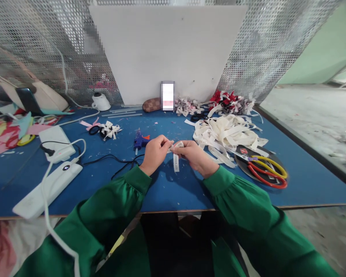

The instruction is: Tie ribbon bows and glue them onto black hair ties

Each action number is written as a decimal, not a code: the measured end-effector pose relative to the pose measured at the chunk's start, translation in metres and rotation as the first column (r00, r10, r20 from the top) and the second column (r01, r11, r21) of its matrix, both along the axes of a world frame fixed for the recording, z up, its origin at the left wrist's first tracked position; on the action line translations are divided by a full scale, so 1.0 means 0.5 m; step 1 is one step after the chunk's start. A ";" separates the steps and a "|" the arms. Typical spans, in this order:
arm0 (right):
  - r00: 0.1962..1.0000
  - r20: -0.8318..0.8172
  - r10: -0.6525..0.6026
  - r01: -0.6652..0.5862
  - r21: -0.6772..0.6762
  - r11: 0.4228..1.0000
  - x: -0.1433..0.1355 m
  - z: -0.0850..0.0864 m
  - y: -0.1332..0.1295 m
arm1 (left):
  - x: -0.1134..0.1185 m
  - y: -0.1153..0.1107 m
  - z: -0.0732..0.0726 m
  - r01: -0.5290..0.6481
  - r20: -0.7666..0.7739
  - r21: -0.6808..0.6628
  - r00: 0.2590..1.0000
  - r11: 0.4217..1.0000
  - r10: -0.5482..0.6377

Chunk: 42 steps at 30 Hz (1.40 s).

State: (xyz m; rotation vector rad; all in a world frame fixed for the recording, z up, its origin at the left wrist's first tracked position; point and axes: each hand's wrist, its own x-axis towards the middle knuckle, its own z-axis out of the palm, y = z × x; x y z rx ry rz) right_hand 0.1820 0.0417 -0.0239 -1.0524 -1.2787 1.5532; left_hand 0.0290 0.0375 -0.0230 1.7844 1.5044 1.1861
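Observation:
Above the middle of the blue table, my left hand (158,151) and my right hand (194,154) meet at the fingertips. Both are closed in a pinch on a short white ribbon (176,163) with dark printed lettering, folded or looped between them. One ribbon end hangs down below the fingers. How the ribbon is folded inside the fingertips is partly hidden. Just beyond my left hand lies a blue glue gun (138,141) with an orange trigger. A loose heap of white ribbon (223,132) spreads to the right of my right hand.
Scissors (268,169) with red and yellow handles rest on a dark round plate at right. Finished-looking bows (188,105) and a phone (168,96) stand at the back. A white power strip (49,190) and cables occupy the left.

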 end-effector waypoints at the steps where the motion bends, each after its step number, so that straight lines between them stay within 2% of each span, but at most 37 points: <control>1: 0.999 -0.010 -0.032 0.032 0.014 0.999 -0.001 -0.002 0.002 | 0.000 0.002 0.000 0.013 0.097 -0.043 0.995 0.999 -0.009; 3: 0.994 -0.022 -0.110 0.111 0.066 0.992 -0.002 -0.005 0.005 | 0.002 0.003 0.002 0.057 0.293 -0.137 0.956 0.989 -0.014; 5: 0.987 -0.022 -0.159 0.160 0.112 0.981 -0.001 -0.004 0.008 | 0.003 0.002 0.006 0.108 0.405 -0.200 0.914 0.974 -0.018; 7: 0.988 -0.012 -0.153 0.153 0.119 0.981 0.001 0.000 0.010 | 0.003 0.001 0.008 0.121 0.446 -0.218 0.895 0.968 -0.012; 10: 0.988 -0.033 -0.148 0.151 0.121 0.981 0.007 0.005 0.011 | -0.001 0.002 0.010 0.073 0.498 -0.226 0.865 0.971 0.051; 13: 0.976 -0.037 -0.215 0.218 0.205 0.954 0.014 0.004 0.014 | -0.004 0.004 0.010 0.052 0.529 -0.239 0.844 0.970 0.085; 16: 0.967 -0.026 -0.252 0.250 0.274 0.929 0.017 -0.003 0.016 | -0.001 0.002 0.010 0.098 0.564 -0.263 0.822 0.960 0.070; 20: 0.973 -0.028 -0.229 0.228 0.282 0.932 0.012 -0.012 0.013 | 0.006 -0.006 0.010 0.199 0.524 -0.299 0.852 0.933 -0.014; 26: 0.965 0.069 -0.255 0.213 0.368 0.905 0.011 -0.009 0.008 | 0.007 -0.011 0.009 0.127 0.454 -0.276 0.891 0.953 0.013; 31: 0.946 0.080 -0.314 0.254 0.419 0.872 0.011 -0.015 0.008 | 0.004 -0.007 0.007 0.177 0.369 -0.295 0.927 0.939 -0.059; 35: 0.965 0.059 -0.257 0.224 0.332 0.916 0.007 -0.020 0.012 | 0.008 -0.009 0.005 0.159 0.405 -0.320 0.914 0.934 -0.016; 38: 0.984 0.034 -0.177 0.163 0.247 0.955 0.007 -0.020 0.017 | 0.012 -0.012 0.005 0.115 0.452 -0.282 0.891 0.953 0.026; 42: 0.964 0.030 -0.265 0.249 0.248 0.936 0.014 -0.024 0.028 | 0.010 -0.009 0.005 0.162 0.503 -0.244 0.864 0.956 -0.018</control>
